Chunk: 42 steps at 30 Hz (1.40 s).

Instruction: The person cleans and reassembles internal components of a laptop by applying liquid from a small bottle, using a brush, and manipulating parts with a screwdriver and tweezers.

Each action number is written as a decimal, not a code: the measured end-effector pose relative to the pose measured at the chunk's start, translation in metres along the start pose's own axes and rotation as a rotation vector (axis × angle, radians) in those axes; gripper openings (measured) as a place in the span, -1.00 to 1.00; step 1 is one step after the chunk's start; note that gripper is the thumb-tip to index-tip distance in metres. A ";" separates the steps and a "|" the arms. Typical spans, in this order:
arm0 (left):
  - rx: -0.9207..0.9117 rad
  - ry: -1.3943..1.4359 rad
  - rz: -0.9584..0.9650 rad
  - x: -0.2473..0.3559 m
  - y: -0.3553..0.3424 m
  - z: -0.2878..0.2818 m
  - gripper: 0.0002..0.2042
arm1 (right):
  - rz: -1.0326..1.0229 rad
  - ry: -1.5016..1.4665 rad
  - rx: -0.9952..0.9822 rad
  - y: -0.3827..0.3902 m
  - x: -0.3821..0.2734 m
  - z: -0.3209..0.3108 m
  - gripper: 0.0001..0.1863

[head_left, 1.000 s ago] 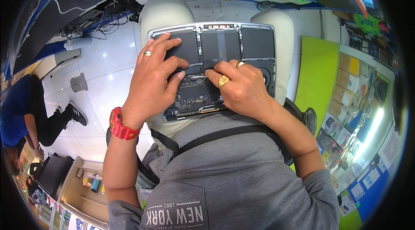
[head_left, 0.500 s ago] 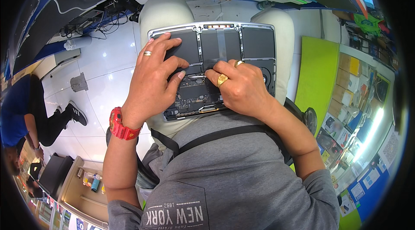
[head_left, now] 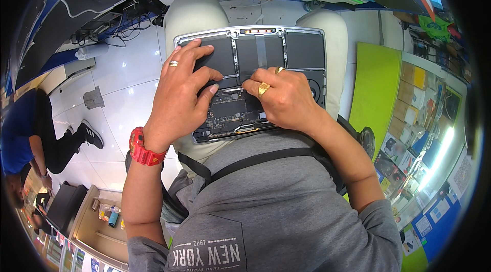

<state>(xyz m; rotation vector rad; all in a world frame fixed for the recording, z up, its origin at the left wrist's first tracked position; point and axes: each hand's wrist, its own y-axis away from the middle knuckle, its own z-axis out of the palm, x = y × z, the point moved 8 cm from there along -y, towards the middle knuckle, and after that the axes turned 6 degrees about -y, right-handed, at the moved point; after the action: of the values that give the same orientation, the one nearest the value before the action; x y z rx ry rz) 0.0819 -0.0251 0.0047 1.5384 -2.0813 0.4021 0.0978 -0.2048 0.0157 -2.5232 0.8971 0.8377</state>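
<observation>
So we've got an opened-up laptop [head_left: 248, 58] lying across the lap [head_left: 197, 14], inside the lap's left and right edges, with its near side right up by the grey shirt [head_left: 286, 190]. Flat black battery cells [head_left: 306, 51] fill the half toward the knees, a dark circuit board [head_left: 227, 111] sits in the near half, and a round fan [head_left: 317, 89] peeks out past our right hand [head_left: 286, 100]. Our left hand [head_left: 181, 90], red watch [head_left: 147, 146] on the wrist, is spread over the left side, fingertips near the far-left corner, thumb and forefinger a bit apart. The right one, wearing gold rings [head_left: 263, 89], has its fingers bunched down at the far edge of the board, and we honestly can't tell if they're pinching anything. The hands are close but not touching. Off left there's a person in blue [head_left: 18, 141] above the tiled floor [head_left: 128, 108]
</observation>
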 end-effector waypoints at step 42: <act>0.025 -0.104 0.084 0.016 0.000 0.001 -0.82 | -0.140 0.289 0.113 0.023 -0.023 -0.009 -0.67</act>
<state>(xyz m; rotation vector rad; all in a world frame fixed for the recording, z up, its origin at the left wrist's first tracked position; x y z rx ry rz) 0.0779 -0.0385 0.0133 1.5189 -2.2346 0.3880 0.0718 -0.2154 0.0346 -2.6111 0.8136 0.3742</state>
